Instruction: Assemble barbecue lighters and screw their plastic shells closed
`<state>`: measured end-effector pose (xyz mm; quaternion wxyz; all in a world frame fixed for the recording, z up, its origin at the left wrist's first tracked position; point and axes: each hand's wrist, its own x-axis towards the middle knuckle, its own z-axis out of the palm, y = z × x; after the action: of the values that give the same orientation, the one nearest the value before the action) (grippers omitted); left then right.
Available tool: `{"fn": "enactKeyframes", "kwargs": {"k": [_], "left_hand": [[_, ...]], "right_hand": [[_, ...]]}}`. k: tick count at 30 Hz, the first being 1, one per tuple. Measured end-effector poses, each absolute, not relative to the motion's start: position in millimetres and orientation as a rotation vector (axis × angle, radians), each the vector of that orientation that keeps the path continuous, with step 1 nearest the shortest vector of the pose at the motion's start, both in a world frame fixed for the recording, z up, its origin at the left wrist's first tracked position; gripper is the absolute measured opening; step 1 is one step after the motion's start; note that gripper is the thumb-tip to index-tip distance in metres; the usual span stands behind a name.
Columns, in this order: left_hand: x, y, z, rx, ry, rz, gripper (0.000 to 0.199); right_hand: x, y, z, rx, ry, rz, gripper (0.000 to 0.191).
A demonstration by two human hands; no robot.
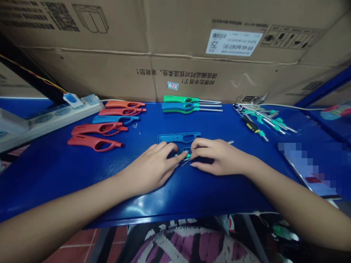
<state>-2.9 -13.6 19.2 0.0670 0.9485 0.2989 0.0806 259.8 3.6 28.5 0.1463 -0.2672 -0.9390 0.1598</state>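
My left hand reaches in from the left, its index finger pressing on a small green part in a blue casing that my fingers largely hide. My right hand is at the right side of the same part, fingers bent, thumb and fingertips near its edge. What the right fingers grip is too small to make out. A thin metal piece shows between the hands. Just behind them lies an open blue lighter shell. A metal tube end sticks out behind my right wrist.
Red, orange and blue shells lie at the left, beside tiny loose pieces. Green and blue lighters rest at the back. Metal rods with green parts and a screwdriver are at the right, near a phone-like device. A power strip borders the left.
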Motion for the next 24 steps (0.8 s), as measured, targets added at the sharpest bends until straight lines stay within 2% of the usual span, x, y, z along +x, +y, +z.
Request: {"fn": "enactKeyframes", "kwargs": {"k": [4,9,12,16,21,24], "left_hand": [[-3.1,-12.3,16.0,2.872,0.889,0.271,0.043],[-5.1,-6.1,11.4,2.851,0.879,0.343,0.044],[-6.6,-4.2,11.2,2.839,0.880,0.380,0.045],[-8.3,-6.7,15.3,2.870,0.900,0.363,0.046],[-10.7,-9.8,21.6,2.906,0.914,0.320,0.045],[-12.0,-8.8,21.9,2.912,0.903,0.310,0.045]], "right_hand": [[273.7,14.9,38.2,-1.015,-2.455,0.244,0.017],[324.0,51.3,40.9,-1.779,-1.939,-0.052,0.032],[361.2,73.3,32.9,-2.100,-1.735,-0.135,0.034],[397.4,89.8,19.5,-2.245,-1.679,-0.231,0.042],[418.8,95.8,8.6,-2.347,-1.614,-0.177,0.059],[424.8,98.0,5.9,-2.361,-1.658,-0.102,0.058]]}}
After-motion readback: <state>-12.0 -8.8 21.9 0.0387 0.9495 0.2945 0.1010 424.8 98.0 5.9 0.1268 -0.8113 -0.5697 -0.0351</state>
